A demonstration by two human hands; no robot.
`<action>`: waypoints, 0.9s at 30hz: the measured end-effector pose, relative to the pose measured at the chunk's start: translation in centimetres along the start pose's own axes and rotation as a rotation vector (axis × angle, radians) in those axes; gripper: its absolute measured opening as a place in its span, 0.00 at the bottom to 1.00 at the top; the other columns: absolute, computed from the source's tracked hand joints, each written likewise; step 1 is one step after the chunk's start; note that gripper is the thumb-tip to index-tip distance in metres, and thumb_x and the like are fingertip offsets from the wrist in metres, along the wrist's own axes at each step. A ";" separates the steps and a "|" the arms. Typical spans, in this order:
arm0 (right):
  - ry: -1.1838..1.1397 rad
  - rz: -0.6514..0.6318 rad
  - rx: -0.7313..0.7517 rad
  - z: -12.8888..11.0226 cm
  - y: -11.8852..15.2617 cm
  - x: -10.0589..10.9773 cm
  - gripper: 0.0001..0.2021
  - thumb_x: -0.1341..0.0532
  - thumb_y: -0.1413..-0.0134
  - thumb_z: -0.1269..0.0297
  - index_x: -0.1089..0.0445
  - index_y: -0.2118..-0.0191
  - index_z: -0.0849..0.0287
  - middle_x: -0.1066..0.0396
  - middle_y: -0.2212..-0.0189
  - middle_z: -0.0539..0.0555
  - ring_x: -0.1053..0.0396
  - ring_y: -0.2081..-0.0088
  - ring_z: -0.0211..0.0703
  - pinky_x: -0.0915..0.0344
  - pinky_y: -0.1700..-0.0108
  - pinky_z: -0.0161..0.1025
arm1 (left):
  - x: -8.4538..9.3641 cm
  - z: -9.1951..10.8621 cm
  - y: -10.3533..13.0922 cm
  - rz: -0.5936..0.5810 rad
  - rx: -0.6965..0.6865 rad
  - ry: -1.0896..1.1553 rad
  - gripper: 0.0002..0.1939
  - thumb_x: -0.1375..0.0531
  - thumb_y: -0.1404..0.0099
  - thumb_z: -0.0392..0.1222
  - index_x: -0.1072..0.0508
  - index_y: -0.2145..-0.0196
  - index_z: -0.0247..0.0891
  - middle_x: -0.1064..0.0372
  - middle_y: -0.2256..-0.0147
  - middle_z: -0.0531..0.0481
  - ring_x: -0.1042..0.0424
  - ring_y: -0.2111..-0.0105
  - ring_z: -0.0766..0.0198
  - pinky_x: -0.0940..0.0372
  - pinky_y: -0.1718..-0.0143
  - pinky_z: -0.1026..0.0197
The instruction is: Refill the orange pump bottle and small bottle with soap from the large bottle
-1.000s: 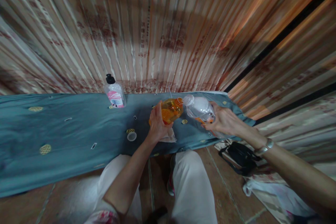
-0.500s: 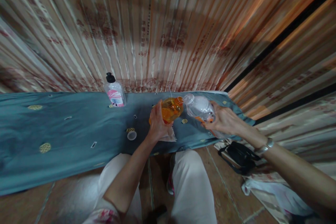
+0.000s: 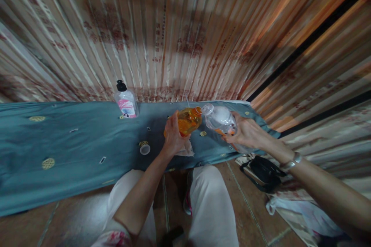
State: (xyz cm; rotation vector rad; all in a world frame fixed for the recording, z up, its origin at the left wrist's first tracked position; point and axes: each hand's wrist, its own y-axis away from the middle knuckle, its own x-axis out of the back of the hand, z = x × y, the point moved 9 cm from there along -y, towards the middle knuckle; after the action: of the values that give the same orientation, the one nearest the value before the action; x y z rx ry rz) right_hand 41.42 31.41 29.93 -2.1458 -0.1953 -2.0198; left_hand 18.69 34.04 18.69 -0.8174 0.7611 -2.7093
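Observation:
My left hand (image 3: 173, 136) is closed around an orange bottle (image 3: 189, 121), tilted with its open neck to the right. In my right hand (image 3: 244, 130) is a clear plastic bottle (image 3: 219, 119), tipped so its mouth meets or nearly meets the orange bottle's neck. Whether liquid passes between them I cannot make out. Below the orange bottle lies a pale cloth or tissue (image 3: 187, 149), partly hidden by my left hand. A small whitish round cap or cup (image 3: 145, 149) sits to the left of that hand.
A clear bottle with a black cap and pink label (image 3: 126, 102) stands at the back left of the blue-green cloth-covered bench (image 3: 87, 142). Behind it hangs a striped curtain (image 3: 139, 38). A black bag (image 3: 263, 171) and a white plastic bag (image 3: 301, 212) are at the lower right.

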 end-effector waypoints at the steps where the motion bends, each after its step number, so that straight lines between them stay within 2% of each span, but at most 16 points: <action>1: -0.003 0.001 0.004 0.0 0.0 0.0 0.41 0.37 0.58 0.46 0.40 0.41 0.69 0.23 0.68 0.56 0.24 0.69 0.53 0.35 0.69 0.39 | 0.0 0.0 0.0 0.000 -0.002 -0.001 0.52 0.31 0.53 0.37 0.52 0.35 0.38 0.39 0.43 0.36 0.38 0.41 0.43 0.41 0.40 0.39; 7: -0.004 0.002 0.000 0.0 0.0 0.0 0.39 0.36 0.57 0.47 0.38 0.42 0.68 0.24 0.69 0.55 0.25 0.70 0.51 0.36 0.71 0.38 | 0.0 0.1 0.0 -0.003 0.000 0.009 0.53 0.31 0.53 0.37 0.52 0.34 0.39 0.40 0.42 0.37 0.38 0.42 0.43 0.41 0.40 0.39; 18: 0.000 -0.029 -0.007 0.0 0.0 -0.2 0.41 0.37 0.57 0.46 0.41 0.41 0.68 0.24 0.69 0.55 0.25 0.69 0.54 0.37 0.69 0.39 | 0.1 0.3 0.0 0.001 -0.002 0.005 0.52 0.31 0.53 0.37 0.52 0.34 0.39 0.39 0.43 0.37 0.38 0.42 0.44 0.42 0.40 0.40; 27: 0.032 -0.030 -0.004 -0.1 0.0 0.0 0.38 0.37 0.56 0.45 0.37 0.43 0.67 0.24 0.69 0.55 0.25 0.70 0.52 0.37 0.70 0.38 | 0.0 0.1 0.0 0.001 0.009 0.007 0.53 0.30 0.53 0.36 0.51 0.34 0.39 0.39 0.42 0.36 0.38 0.41 0.44 0.42 0.40 0.40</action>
State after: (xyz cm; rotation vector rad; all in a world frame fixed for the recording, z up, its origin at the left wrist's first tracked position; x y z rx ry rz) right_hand 41.37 31.37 29.88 -2.1242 -0.2210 -2.0705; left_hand 18.70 33.98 18.76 -0.8060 0.7499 -2.7144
